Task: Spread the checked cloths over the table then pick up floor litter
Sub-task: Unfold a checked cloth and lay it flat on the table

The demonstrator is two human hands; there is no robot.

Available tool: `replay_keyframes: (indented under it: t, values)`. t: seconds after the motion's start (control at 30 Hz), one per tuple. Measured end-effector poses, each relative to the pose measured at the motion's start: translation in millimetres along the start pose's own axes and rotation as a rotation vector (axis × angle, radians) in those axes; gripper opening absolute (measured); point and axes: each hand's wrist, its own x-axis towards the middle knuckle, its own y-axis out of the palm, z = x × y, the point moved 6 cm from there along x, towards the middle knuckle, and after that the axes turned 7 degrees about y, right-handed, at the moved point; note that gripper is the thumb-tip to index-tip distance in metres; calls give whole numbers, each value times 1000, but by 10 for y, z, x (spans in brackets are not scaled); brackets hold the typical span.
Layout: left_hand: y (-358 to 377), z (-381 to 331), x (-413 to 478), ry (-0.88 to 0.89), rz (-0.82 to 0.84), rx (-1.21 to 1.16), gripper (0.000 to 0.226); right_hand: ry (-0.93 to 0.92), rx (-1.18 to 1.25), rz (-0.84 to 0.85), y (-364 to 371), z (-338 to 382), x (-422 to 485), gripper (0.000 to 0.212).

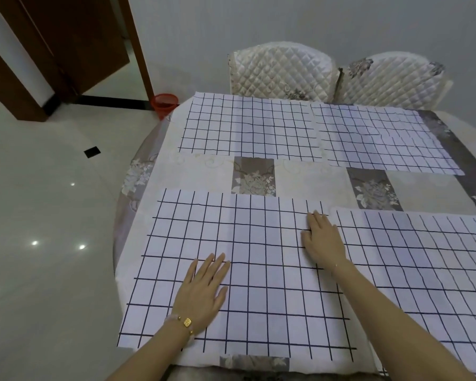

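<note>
Head view: red bin on floor far left by the door; my left hand lies flat, fingers slightly spread, on the near-left checked cloth. My right hand is flat, fingers together, at that cloth's right edge, beside the near-right cloth; two more cloths lie across the table.

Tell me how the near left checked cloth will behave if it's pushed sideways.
The near left cloth looks thin and floppy, so it would probably bunch rather than slide whole. It lies flat under the left hand and right hand, suggesting it is light and likely shifts easily.
</note>
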Motion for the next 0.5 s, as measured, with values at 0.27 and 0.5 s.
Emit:
replay_keyframes:
  t: [0.27,0.5]
  values:
    - [-33,12,22,42,-12,2,51,-291,-22,67,445,552,-1417,54]
    - [-168,328,65,66,1,51,53,-332,-112,152,472,440,-1517,46]
